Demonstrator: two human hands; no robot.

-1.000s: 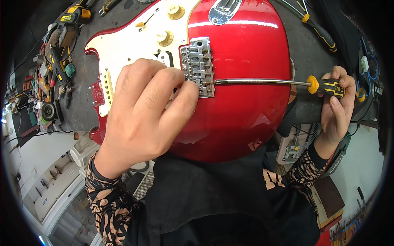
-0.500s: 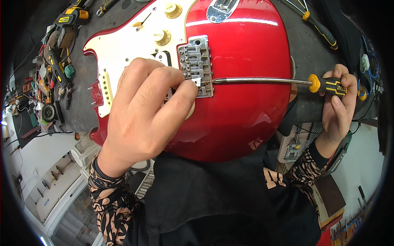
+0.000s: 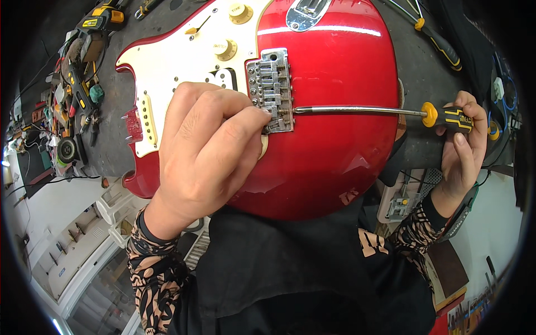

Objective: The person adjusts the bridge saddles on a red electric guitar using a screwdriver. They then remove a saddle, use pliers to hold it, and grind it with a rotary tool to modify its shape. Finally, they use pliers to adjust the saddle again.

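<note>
A red electric guitar body (image 3: 340,139) with a cream pickguard (image 3: 167,56) lies in front of me. Its metal bridge (image 3: 272,84) has a row of saddles. My left hand (image 3: 206,145) is over the lower end of the bridge, thumb and fingers pinched together at the last saddles; whatever lies between the fingertips is hidden. At the right, my right hand (image 3: 466,137) grips a screwdriver (image 3: 365,110) by its black and yellow handle. The long shaft lies level across the red top, its tip at the bridge's rear edge, by a saddle screw.
Another screwdriver (image 3: 438,44) lies on the dark bench (image 3: 416,78) at the upper right. A yellow-black power tool (image 3: 103,19) and a cluttered heap of tools and parts line the left. Bare metal prongs (image 3: 133,125) stick out near the neck end. A black apron (image 3: 290,257) covers my lap.
My left fingers have drawn closer together over the lower saddles, and the hand has shifted slightly right. The screwdriver tip stays at the bridge's rear edge.
</note>
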